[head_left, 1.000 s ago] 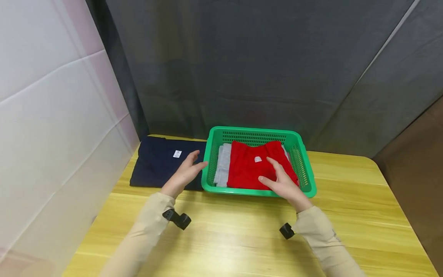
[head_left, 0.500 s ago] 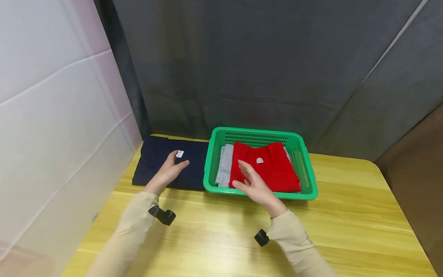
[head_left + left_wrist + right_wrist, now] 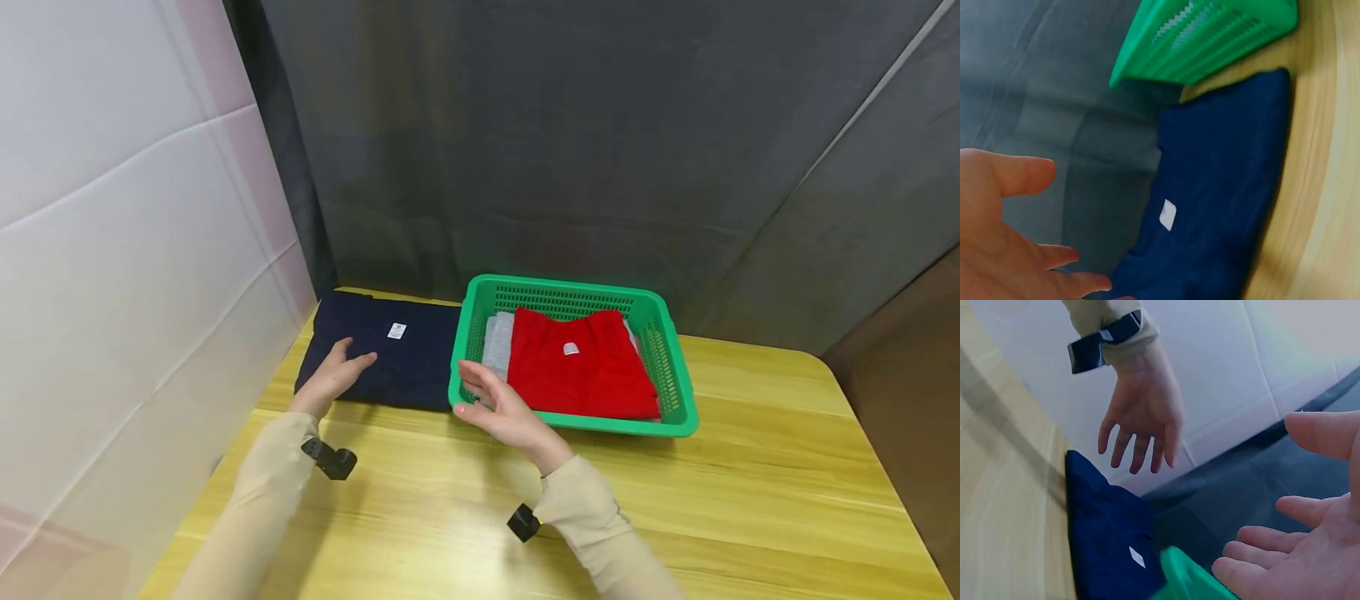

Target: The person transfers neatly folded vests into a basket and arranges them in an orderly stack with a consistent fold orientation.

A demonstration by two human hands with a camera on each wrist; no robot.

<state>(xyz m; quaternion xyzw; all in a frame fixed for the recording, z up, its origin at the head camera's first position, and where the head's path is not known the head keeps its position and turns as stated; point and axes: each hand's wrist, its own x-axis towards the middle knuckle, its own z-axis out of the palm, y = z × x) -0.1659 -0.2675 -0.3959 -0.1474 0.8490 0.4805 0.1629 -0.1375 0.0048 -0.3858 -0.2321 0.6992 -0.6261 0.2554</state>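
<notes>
A folded navy shirt (image 3: pixel 408 367) with a white label lies on the table at the left. My left hand (image 3: pixel 333 379) hovers over its left part, fingers spread and holding nothing. The green basket (image 3: pixel 600 423) stands against the shirt's right side. In it lies a folded red shirt (image 3: pixel 577 379) on top of grey cloth (image 3: pixel 498 342). My right hand (image 3: pixel 506 412) is over the basket's front left corner, palm turned left, fingers loose with nothing in them. In the right wrist view both hands show, the left hand (image 3: pixel 1147 406) with its palm facing the camera.
The wooden table (image 3: pixel 765 450) stretches to the right and front of the basket. A dark grey curtain (image 3: pixel 570 150) hangs right behind the table. A white cloth wall (image 3: pixel 127 275) borders the left side, and a brown panel (image 3: pixel 907 367) the right.
Both hands have moved left, the left one across the navy shirt and the right one from over the red shirt to the basket's left corner. The view has swung slightly left.
</notes>
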